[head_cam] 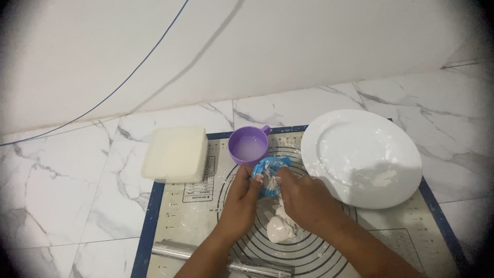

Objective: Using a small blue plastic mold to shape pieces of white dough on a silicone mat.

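Head view: a blue dumpling mould (pixel 271 172) is grasped between the left hand (pixel 242 198) and the right hand (pixel 303 201) at the mat (pixel 175 226) centre, while the dough lump (pixel 280 229) is seen at 6 o'clock from it, nearer the right hand.

A round purple plastic cup (pixel 248 145) of cloudy white liquid, a light-blue plastic dumpling press (pixel 269 172), a glossy white round plate (pixel 361 157) dusted with flour — all on a beige baking mat (pixel 191 216) edged in navy, printed with dark concentric rings. Alongside: a cream rectangular lidded box (pixel 175 154), white grey-veined marble floor tiles (pixel 62 195) — and pale off-white dough (pixel 280 229).
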